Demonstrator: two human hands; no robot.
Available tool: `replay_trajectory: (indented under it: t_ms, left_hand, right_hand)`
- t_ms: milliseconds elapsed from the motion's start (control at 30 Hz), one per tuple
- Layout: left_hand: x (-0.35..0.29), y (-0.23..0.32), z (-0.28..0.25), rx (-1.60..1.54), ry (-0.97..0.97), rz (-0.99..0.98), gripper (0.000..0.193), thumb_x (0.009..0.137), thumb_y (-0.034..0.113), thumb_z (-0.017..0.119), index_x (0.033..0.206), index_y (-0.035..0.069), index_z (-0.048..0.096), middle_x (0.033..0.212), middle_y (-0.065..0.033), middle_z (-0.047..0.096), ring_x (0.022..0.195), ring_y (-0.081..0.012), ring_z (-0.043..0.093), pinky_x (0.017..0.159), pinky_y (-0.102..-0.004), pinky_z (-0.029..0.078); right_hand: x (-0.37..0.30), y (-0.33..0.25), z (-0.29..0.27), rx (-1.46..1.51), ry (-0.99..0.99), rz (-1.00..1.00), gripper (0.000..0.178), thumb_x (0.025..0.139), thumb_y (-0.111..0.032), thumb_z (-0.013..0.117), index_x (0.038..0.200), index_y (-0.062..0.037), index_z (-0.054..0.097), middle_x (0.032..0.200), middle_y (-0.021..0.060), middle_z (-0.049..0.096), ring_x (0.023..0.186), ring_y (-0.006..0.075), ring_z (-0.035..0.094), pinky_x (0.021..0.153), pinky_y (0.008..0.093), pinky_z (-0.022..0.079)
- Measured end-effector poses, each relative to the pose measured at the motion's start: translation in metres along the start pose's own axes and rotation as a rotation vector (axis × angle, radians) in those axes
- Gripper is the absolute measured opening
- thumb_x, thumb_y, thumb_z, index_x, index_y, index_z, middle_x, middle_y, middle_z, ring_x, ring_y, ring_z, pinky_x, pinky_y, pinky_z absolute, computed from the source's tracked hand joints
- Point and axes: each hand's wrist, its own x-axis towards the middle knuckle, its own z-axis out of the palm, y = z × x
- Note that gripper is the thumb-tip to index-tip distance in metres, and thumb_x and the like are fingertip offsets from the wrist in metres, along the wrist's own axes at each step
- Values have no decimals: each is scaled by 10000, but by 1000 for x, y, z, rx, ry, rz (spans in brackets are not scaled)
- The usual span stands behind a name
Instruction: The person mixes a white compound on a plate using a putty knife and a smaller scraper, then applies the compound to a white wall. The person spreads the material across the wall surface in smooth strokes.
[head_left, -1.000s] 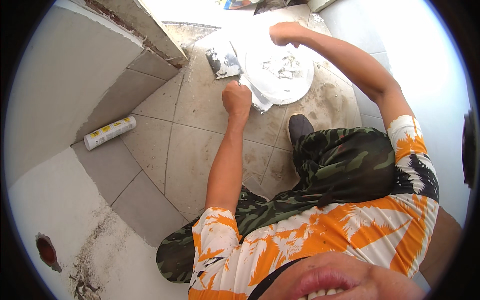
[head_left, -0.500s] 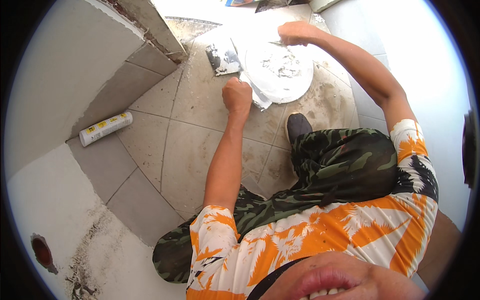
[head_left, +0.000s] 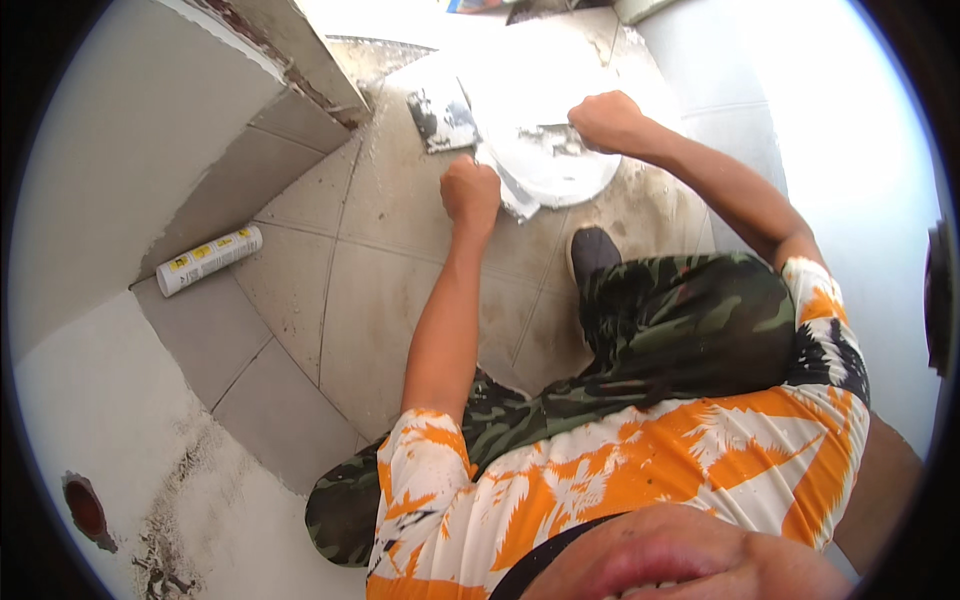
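Note:
A round white tub (head_left: 575,190) of white paste stands on the tiled floor, its far side lost in glare. My right hand (head_left: 608,122) is closed at the tub's right, on a putty knife (head_left: 552,138) whose greyish, paste-smeared blade lies over the paste. My left hand (head_left: 470,192) is a fist just left of the tub, gripping a flat-bladed tool (head_left: 510,188) coated in white paste and touching the tub's side. Its handle is hidden in my fingers. Beyond that fist lies a dark flat plate (head_left: 442,115) smeared with white.
A white cartridge with yellow labels (head_left: 210,260) lies along the left wall base. A rough-edged wall corner (head_left: 340,95) juts in at upper left. My dark shoe (head_left: 595,250) rests just below the tub. A pale wall (head_left: 840,180) rises on the right.
My right hand has come nearer and slightly right from the tub's far rim, drawing the putty knife over the paste. My left hand has hardly moved.

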Motion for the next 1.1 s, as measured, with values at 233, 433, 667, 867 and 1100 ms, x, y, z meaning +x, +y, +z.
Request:
replay_trajectory:
  t_ms: [233,433,667,867,1100]
  left_hand:
    - [5,10,2,-2,25,-11,172,793,108,543,704,-31,593,760,-292,647,778,-482,647,697,-543,510]
    - [7,6,6,25,71,-7,169,800,113,547,730,-28,607,801,-290,661,791,-473,655,716,-535,518]
    - [8,7,3,33,79,-36,174,806,114,554,758,-35,630,816,-295,666,803,-471,661,724,-532,523]
    - [5,4,7,-16,133,-26,193,769,108,545,650,-42,570,728,-304,622,742,-477,634,679,-535,490]
    - [6,8,7,30,83,-5,181,791,111,546,726,-43,614,774,-302,650,770,-474,656,706,-529,524]
  right_hand:
    - [26,2,-4,16,41,-18,184,782,-86,573,823,36,705,791,240,702,737,364,718,633,460,569]
    - [33,13,-21,60,153,-4,169,766,-58,578,803,56,697,783,247,699,722,366,713,636,453,570]
    - [27,3,-13,-56,116,-155,126,736,-63,609,746,27,697,728,220,692,662,353,701,600,441,564]
    - [15,16,3,-11,122,-117,122,729,-75,618,748,10,703,717,210,691,658,361,698,604,439,565]
    - [27,40,8,233,82,33,142,815,-91,595,809,-21,719,783,195,712,729,362,706,661,444,572]
